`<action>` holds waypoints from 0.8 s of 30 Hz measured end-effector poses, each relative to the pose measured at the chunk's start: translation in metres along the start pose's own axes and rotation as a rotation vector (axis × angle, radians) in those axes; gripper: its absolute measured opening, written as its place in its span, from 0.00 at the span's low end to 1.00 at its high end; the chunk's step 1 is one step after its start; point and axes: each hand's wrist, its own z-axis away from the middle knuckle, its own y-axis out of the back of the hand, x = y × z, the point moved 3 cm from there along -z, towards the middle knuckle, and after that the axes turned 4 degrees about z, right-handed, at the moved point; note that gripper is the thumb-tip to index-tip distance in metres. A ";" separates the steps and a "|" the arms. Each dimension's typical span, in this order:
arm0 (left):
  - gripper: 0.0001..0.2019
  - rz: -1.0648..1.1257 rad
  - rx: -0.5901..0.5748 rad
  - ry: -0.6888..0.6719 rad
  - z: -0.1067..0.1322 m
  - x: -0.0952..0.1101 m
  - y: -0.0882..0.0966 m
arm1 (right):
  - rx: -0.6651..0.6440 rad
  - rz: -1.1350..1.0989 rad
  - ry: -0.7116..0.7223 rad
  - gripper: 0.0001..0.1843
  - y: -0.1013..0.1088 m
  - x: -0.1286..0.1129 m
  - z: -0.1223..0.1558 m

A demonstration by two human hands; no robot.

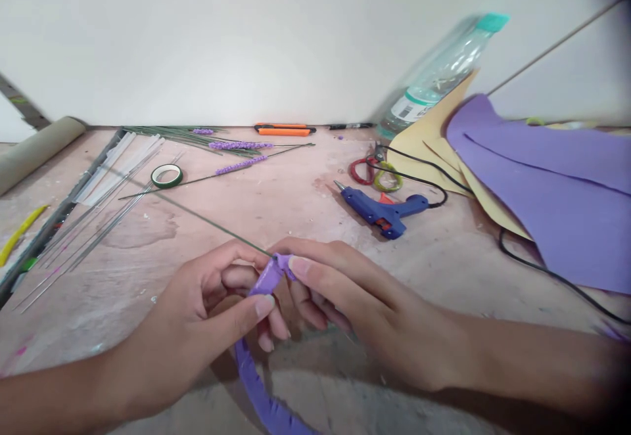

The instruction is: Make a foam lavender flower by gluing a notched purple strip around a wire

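Observation:
At the front middle, my left hand pinches a purple foam strip between thumb and fingers. The strip's long loose part, cut with small slits along one edge, hangs below toward the lower edge of the view. My right hand presses the strip's rolled end around the tip of a thin green stem, with thumb and index finger closed on it. From there the stem reaches up and left across the table. Both hands almost touch, and some fingers hide behind the strip.
A blue glue gun, scissors and a leaning bottle are at right, beside purple foam sheets. Green tape, bare wires, purple flower stems and an orange cutter lie further back.

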 end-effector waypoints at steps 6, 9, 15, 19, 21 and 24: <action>0.04 0.151 0.038 0.169 0.000 -0.005 0.002 | 0.056 0.045 -0.115 0.20 -0.003 0.008 -0.002; 0.04 0.185 0.034 0.168 -0.002 -0.004 0.003 | 0.109 0.032 -0.111 0.15 -0.003 0.008 -0.004; 0.06 0.209 0.089 0.169 -0.002 -0.003 0.006 | 0.202 0.183 -0.067 0.11 -0.001 0.007 -0.004; 0.06 0.258 0.090 0.173 -0.002 -0.005 0.006 | 0.242 0.234 -0.053 0.08 -0.001 0.009 -0.002; 0.06 0.268 0.091 0.184 -0.002 -0.007 0.007 | 0.245 0.246 -0.058 0.07 -0.001 0.011 -0.002; 0.06 0.269 0.107 0.179 -0.003 -0.009 0.007 | 0.249 0.282 -0.083 0.08 -0.001 0.013 -0.003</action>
